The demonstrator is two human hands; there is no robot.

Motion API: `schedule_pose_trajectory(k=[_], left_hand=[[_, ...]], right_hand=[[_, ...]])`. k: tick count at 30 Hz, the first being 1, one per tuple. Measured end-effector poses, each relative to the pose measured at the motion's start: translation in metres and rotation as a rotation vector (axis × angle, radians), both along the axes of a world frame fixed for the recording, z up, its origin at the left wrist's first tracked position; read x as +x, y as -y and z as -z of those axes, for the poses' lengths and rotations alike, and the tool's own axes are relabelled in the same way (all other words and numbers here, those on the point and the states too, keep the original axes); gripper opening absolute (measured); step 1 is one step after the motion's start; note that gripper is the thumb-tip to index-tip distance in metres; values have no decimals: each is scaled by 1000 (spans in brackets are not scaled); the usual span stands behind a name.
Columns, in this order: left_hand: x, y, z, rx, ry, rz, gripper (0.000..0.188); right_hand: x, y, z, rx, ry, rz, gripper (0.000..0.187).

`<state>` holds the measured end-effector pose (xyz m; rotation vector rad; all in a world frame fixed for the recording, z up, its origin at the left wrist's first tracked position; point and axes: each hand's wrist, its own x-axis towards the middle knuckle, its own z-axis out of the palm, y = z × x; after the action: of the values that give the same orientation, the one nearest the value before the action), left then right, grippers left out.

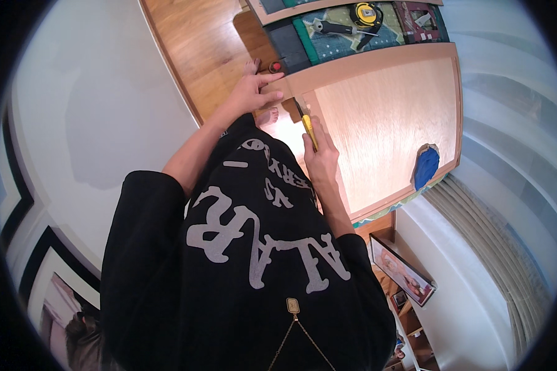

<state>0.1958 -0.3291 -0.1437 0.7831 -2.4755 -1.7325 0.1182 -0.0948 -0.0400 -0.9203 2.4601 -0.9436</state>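
"Left hand [257,93]?"
"Half open, fingers and thumb apart at the panel's [384,117] corner, probably steadying it. Can't tell if it's gripping tbh."
"And the right hand [323,151]?"
"Curled round a yellow-handled tool [309,128], dark shaft angled at the edge, likely for control. Panel's pale wood, brown-bordered, off rightward."

We see a hand tool [308,125] with a yellow handle, a pale wood panel [390,117] bordered in brown, and a blue cloth [426,169]. The tape measure [366,15] pairs 2 colours, yellow and black; white dots speckle the green mat [340,46]; grey lettering [215,250] crosses our black shirt [229,315].
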Motion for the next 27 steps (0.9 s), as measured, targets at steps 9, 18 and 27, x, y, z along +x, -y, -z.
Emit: schedule_pose_trajectory(k=[9, 18, 27], left_hand=[[-43, -82, -131, -384, -440, 78, 61], [-129, -119, -116, -601, -896, 485, 46], [-86, -6, -80, -695, -164, 266, 25]], right_hand=[[-5, -21, 21, -220, 187, 513, 50], [-25, -124, 12, -548, 276, 1124, 27], [-8, -122, 23, -613, 302, 1262, 39]])
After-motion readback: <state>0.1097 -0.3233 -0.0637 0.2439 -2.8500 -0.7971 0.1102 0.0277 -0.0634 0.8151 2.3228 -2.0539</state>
